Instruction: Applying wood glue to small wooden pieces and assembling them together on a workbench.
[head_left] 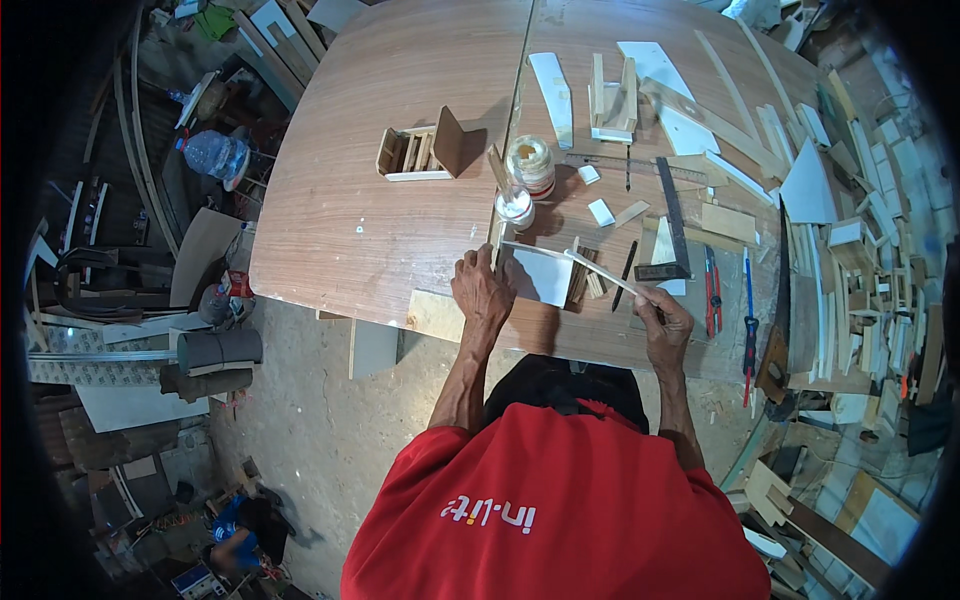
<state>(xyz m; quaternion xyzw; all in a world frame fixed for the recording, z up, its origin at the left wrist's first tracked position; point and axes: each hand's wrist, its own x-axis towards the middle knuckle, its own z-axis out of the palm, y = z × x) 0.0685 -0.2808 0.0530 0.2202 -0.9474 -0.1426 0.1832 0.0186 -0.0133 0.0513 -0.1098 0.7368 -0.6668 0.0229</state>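
Red shirt [560, 490]; stick [603, 272] diagonal from right fingers [650, 302], away-left

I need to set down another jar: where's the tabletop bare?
Bare tabletop lies left of and beyond the small slatted box, and between that box and the left hand. It's crowded right of the larger jar, around the try square.
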